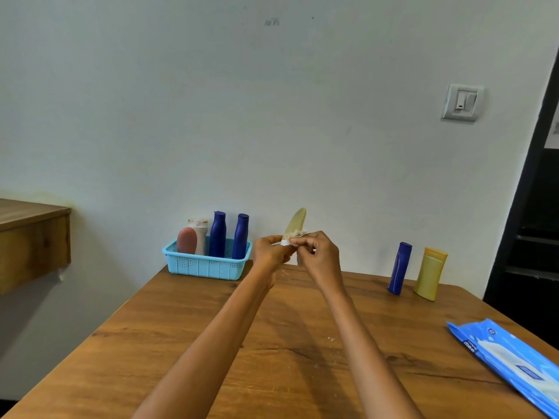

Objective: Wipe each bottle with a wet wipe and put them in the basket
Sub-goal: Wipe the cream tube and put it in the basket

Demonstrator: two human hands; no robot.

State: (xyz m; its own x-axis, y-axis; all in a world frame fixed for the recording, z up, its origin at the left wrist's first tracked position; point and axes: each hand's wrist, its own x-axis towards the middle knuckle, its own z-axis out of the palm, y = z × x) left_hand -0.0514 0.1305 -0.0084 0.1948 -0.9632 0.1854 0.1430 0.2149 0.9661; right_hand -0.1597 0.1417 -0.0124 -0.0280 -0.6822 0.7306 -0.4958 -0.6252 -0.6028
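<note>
Above the far middle of the wooden table (272,343), my left hand (270,251) grips the white cap end of a pale yellow tube (297,221) that points up. My right hand (314,252) pinches a crumpled wet wipe (298,234) against the tube just above the cap. A light blue basket (208,263) at the far left edge holds two dark blue bottles (217,235), a pink one (187,241) and a white one (200,229). At the far right stand a dark blue bottle (400,269) and a yellow bottle (429,273).
A blue pack of wet wipes (511,358) lies at the table's right edge. A white wall runs right behind the table, with a light switch (461,101) on it. A wooden shelf (30,237) juts out at the left, and a dark doorway is at the right.
</note>
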